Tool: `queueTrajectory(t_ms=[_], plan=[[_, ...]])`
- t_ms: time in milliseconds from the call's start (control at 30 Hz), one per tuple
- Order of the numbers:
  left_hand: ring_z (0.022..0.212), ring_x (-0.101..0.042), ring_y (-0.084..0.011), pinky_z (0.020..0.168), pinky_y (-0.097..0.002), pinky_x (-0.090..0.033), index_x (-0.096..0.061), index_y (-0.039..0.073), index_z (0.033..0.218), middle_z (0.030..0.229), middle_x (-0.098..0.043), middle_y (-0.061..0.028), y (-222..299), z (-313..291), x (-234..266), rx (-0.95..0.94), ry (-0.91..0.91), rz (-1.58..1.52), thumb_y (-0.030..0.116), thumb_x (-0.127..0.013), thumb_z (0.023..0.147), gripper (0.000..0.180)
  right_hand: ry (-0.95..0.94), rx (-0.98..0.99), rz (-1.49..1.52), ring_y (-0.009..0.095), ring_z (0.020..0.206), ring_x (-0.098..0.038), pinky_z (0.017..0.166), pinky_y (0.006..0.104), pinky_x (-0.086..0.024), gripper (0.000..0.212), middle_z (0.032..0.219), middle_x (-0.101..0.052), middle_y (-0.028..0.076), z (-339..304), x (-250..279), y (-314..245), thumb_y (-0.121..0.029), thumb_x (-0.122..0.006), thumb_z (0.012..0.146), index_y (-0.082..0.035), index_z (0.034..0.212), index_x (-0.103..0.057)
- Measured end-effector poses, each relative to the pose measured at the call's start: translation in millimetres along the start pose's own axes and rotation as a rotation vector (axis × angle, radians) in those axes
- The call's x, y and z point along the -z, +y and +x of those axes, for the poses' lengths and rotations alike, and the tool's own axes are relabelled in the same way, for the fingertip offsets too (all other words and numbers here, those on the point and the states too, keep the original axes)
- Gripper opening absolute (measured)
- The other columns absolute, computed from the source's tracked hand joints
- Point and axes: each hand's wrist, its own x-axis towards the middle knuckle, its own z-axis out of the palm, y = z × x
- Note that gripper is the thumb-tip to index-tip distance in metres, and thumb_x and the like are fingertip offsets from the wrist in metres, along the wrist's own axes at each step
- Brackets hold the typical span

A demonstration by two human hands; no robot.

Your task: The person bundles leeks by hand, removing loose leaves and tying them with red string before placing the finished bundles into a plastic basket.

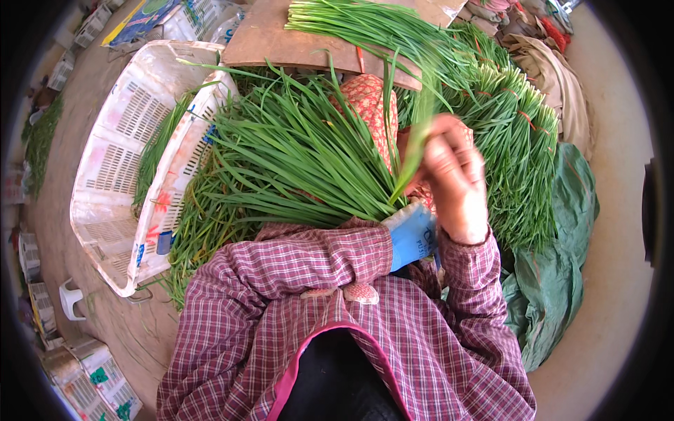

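Brown floor (133,319); right hand (456,179) raised, curled beside green leaves (302,154).

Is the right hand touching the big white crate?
Apart. The head view shows it: garlic chives lie between the right hand and the big white crate.

Single head-worn fisheye view, looking steeply down over the wearer's checked shirt (421,358) to the green stalks (302,151) and right hand (460,193) close below; farther off, crates (102,382) look small along the round frame's left edge.
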Motion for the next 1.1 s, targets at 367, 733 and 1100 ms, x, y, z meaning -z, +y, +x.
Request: queueTrajectory(t_ms=[367,733,1100], plan=[[0.102,-0.047,-0.0254,0.092,-0.0451,-0.038,-0.046,0.009,0.111,0.103,-0.047,-0.0083,2.2,9.4,-19.4,0.005,0.19,-0.603,0.032,-0.04,0.096,0.029,-0.164,0.216,-1.127,0.034,0.072,-0.064,0.066,0.0411,-0.051,0.012,0.076,-0.065,0.016,76.7,0.8,94.6,-0.013,-0.064,0.078,-0.002,0.083,-0.062],[0.111,-0.044,-0.0282,0.097,-0.0471,-0.035,-0.04,0.008,0.122,0.118,-0.044,-0.0111,8.3,17.9,-42.4,0.058,0.173,-2.062,0.04,-0.035,0.097,0.042,-0.101,0.124,-1.347,0.033,0.07,-0.064,0.063,0.0412,-0.051,0.018,0.073,-0.065,0.015,80.2,-8.0,92.5,-0.021,-0.068,0.077,-0.004,0.082,-0.063],[0.121,-0.042,-0.0311,0.102,-0.049,-0.032,-0.035,0.007,0.133,0.134,-0.04,-0.0139,-5.2,13.4,-56.9,0.077,0.101,-2.457,0.048,-0.031,0.097,0.055,0.147,0.091,-0.624,0.015,0.065,-0.061,0.06,0.0274,-0.048,0.009,0.074,-0.064,0.01,27.5,6.1,49.0,-0.008,-0.05,0.093,0.0,0.091,-0.053]])
